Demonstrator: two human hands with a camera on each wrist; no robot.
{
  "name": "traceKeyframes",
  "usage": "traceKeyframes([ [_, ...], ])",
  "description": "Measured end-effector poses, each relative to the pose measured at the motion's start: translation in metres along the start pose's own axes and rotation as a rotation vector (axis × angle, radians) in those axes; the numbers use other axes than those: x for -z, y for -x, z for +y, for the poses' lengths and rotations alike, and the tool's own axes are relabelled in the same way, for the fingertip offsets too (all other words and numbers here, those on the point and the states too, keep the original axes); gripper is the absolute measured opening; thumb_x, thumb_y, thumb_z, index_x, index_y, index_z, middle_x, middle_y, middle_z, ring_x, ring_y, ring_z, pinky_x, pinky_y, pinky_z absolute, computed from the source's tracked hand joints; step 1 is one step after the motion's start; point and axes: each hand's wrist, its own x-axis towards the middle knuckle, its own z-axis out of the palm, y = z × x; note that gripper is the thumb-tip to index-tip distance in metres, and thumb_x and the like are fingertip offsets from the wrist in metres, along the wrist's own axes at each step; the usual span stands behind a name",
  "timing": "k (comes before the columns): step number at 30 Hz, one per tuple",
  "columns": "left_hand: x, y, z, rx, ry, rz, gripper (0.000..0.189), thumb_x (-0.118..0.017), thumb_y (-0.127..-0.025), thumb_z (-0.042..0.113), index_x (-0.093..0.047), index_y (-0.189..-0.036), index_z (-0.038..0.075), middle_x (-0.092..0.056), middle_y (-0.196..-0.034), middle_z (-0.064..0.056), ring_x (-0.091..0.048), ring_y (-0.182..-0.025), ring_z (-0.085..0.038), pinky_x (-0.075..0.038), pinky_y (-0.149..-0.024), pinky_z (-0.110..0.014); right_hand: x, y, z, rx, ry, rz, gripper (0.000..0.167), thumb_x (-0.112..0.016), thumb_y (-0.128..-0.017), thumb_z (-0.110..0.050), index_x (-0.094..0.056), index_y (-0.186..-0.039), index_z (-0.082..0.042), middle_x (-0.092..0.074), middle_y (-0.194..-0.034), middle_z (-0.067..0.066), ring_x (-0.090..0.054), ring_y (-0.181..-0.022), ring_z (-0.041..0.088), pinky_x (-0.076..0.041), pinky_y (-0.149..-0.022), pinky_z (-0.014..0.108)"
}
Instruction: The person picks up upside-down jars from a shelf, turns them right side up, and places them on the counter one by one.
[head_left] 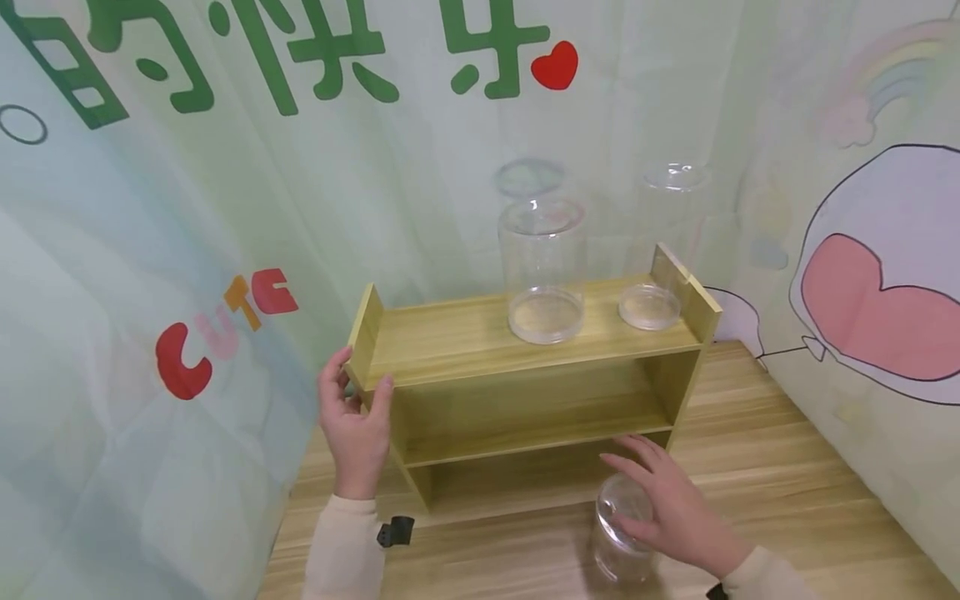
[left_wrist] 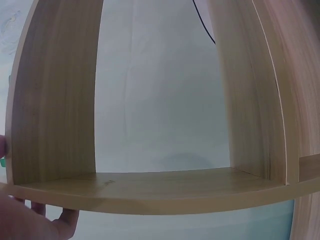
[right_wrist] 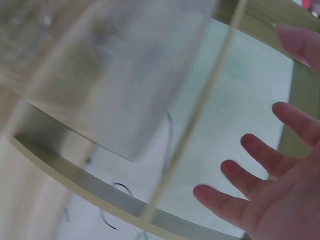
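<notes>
A small wooden shelf (head_left: 442, 346) stands on the table, with raised ends and open levels. My left hand (head_left: 356, 433) grips its upper left edge, the thumb in front and the fingers round the outer side. In the left wrist view, fingertips (left_wrist: 69, 220) show along the shelf's edge. Over a clear jar (head_left: 618, 558) on the table in front of the shelf, my right hand (head_left: 686, 512) reaches with its fingers spread. The right wrist view shows those fingers (right_wrist: 220, 202) extended, with nothing between them.
On the shelf's top board stand two more clear cylindrical jars, one right of the middle (head_left: 543, 267) and one near the right end (head_left: 649, 308). Printed curtains (head_left: 420, 192) hang close behind and on both sides. The wood-grain table (head_left: 780, 467) extends right of the shelf.
</notes>
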Motion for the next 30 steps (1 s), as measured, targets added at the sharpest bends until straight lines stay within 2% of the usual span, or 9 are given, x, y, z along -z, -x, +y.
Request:
traceKeyframes([
  [5,-0.001,-0.002,0.001,-0.015,0.007,0.000,0.058,-0.067,-0.087,-0.008,-0.046,-0.140,0.001,-0.052,-0.129,-0.015,-0.052,-0.107,-0.022,-0.046,-0.080,-0.025,0.024,-0.027,0.000,0.004,-0.015,0.078,0.071,-0.087,-0.067,-0.019,-0.059,-0.131,-0.004,-0.053,-0.132,0.017,-0.052,-0.115,0.032,-0.050,-0.084,0.047],
  [10,-0.001,-0.003,0.001,-0.021,0.010,-0.004,0.058,-0.066,-0.087,-0.008,-0.046,-0.140,0.002,-0.051,-0.130,-0.015,-0.051,-0.108,-0.021,-0.046,-0.081,-0.025,0.042,-0.048,-0.001,0.003,-0.049,0.153,0.060,-0.078,-0.083,-0.033,-0.058,-0.132,-0.003,-0.055,-0.131,0.016,-0.051,-0.115,0.031,-0.043,-0.092,0.037],
  [14,0.000,-0.001,0.000,-0.014,0.006,-0.005,0.058,-0.066,-0.087,-0.009,-0.046,-0.140,0.002,-0.050,-0.131,-0.014,-0.051,-0.108,-0.021,-0.046,-0.081,-0.024,0.049,-0.060,-0.002,0.011,-0.056,0.189,0.059,-0.072,-0.087,-0.038,-0.058,-0.133,-0.003,-0.055,-0.132,0.015,-0.052,-0.115,0.031,-0.040,-0.096,0.031],
  [19,0.003,0.001,0.000,-0.007,-0.008,-0.013,0.057,-0.067,-0.088,-0.006,-0.047,-0.141,0.004,-0.052,-0.130,-0.012,-0.052,-0.108,-0.021,-0.047,-0.082,-0.023,0.055,-0.077,-0.006,0.023,-0.063,0.224,0.058,-0.067,-0.090,-0.037,-0.056,-0.134,-0.002,-0.055,-0.130,0.015,-0.052,-0.115,0.031,-0.037,-0.100,0.029],
  [25,0.005,0.000,-0.001,-0.014,-0.007,-0.022,0.058,-0.066,-0.088,-0.006,-0.046,-0.142,0.004,-0.052,-0.129,-0.015,-0.052,-0.107,-0.021,-0.048,-0.080,-0.023,0.062,-0.098,-0.014,0.032,-0.054,0.285,0.060,-0.078,-0.077,-0.014,-0.057,-0.132,-0.001,-0.057,-0.124,0.014,-0.055,-0.111,0.031,-0.042,-0.095,0.035],
  [27,0.005,0.001,-0.001,-0.016,-0.007,-0.023,0.058,-0.066,-0.088,-0.006,-0.046,-0.142,0.004,-0.053,-0.129,-0.016,-0.052,-0.107,-0.021,-0.048,-0.080,-0.022,0.064,-0.103,-0.016,0.027,-0.056,0.294,0.059,-0.078,-0.078,-0.016,-0.058,-0.131,-0.001,-0.057,-0.124,0.014,-0.055,-0.109,0.031,-0.043,-0.090,0.038],
  [30,0.003,0.000,0.000,-0.026,-0.012,-0.023,0.058,-0.066,-0.088,-0.007,-0.046,-0.141,0.003,-0.052,-0.129,-0.016,-0.052,-0.107,-0.021,-0.048,-0.080,-0.022,0.069,-0.110,-0.018,0.024,-0.061,0.307,0.057,-0.073,-0.086,-0.033,-0.058,-0.130,0.000,-0.057,-0.123,0.015,-0.055,-0.105,0.032,-0.044,-0.085,0.040],
])
